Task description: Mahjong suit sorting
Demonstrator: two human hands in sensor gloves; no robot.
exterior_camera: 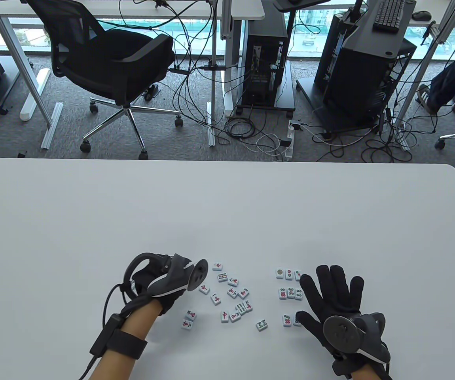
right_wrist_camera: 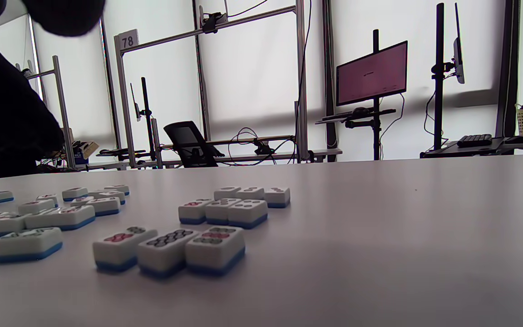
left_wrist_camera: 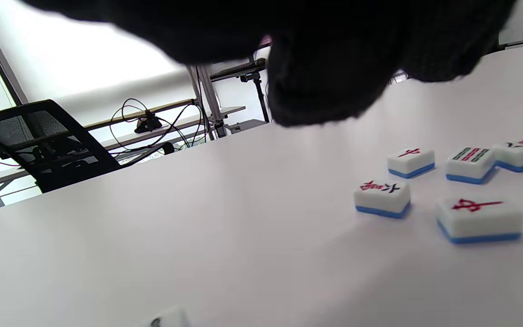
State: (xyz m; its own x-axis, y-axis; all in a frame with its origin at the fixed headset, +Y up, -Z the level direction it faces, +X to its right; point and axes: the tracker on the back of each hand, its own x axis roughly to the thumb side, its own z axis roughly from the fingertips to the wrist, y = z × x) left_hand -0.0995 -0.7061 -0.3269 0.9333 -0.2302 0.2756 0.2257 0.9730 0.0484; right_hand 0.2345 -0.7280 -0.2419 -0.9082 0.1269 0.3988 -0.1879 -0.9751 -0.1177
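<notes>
1. Table [exterior_camera: 227,221]: loose tiles [exterior_camera: 231,293] lie at 6 o'clock; sorted dot rows [exterior_camera: 290,293] sit right of them.
2. Right hand [exterior_camera: 332,301], fingers spread flat, covers the rows' right ends.
3. Left hand [exterior_camera: 160,281], grasp hidden, is nearer the loose tiles, at its 3 o'clock.

On the table [exterior_camera: 93,221], loose tiles [exterior_camera: 231,295] lie left of three tidy tile rows [exterior_camera: 291,293].
</notes>
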